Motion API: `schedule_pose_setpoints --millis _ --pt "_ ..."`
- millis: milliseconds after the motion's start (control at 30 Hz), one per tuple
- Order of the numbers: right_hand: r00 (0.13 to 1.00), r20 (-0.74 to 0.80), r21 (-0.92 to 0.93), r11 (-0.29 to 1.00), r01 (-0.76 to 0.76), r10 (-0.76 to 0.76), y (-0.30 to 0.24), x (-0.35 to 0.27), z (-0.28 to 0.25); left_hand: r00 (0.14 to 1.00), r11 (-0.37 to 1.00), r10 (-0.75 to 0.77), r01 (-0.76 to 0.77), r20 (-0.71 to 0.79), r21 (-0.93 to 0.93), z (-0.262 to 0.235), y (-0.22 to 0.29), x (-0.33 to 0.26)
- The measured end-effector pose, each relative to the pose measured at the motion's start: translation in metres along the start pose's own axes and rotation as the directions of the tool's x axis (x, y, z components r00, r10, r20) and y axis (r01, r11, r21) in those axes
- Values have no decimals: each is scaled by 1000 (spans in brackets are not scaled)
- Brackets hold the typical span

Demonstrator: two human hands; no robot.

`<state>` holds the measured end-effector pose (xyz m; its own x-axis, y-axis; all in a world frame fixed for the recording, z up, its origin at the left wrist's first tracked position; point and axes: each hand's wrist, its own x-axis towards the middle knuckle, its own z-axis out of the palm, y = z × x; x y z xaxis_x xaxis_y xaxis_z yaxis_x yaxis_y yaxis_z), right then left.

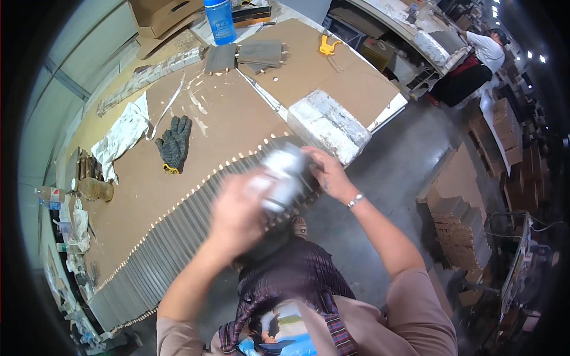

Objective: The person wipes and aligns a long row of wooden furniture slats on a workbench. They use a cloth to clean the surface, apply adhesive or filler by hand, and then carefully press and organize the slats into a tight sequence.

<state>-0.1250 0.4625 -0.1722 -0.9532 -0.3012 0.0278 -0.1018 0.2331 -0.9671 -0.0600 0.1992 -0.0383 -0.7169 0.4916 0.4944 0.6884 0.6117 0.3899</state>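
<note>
Both hands are up over the near edge of the brown work table (237,124), and between them is a blurred silvery-grey object (284,175), too smeared by motion to name more exactly. It sits right above the long row of grey ribbed strips (178,237) that runs along the table's near edge, at the row's right-hand end.

The left hand (237,216) is curled against the lower left side of the silvery object; it is blurred, so I can't tell whether the fingers are clamped or just resting on it. The right hand (326,172) is on the object's right side, fingers bent around its edge in what looks like a grip, with a bracelet (355,200) on the wrist.

Just beyond the object, at the table's right corner, lies a white and silver wrapped block (329,124). Out on the middle of the table, well left of the hands, a dark knitted glove (174,143) lies flat, with a crumpled white cloth (122,136) beside it. At the table's far edge stands a blue bottle (220,21), a stack of grey plates (260,54) near it, and a yellow clamp (326,45) to their right. Far off past the table's right corner, another person (475,62) bends at a bench.
</note>
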Motion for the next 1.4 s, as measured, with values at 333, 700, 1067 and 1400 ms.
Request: schedule_pose_setpoints --millis 333,700,1067,1400 --pt "980 -119 -88 985 150 -160 37 12 6 990 909 -129 139 -51 392 55 -74 71" --pt "979 -115 -152 977 147 -165 36 16 6 999 887 29 -41 34 460 25 -59 53" --pt "979 -100 -90 982 168 -177 35 15 10 920 827 -350 391 -174 405 -23 -42 -70" --pt "971 -56 -98 969 226 -232 43 17 12 615 320 -657 751 -436 578 -157 -37 -206"
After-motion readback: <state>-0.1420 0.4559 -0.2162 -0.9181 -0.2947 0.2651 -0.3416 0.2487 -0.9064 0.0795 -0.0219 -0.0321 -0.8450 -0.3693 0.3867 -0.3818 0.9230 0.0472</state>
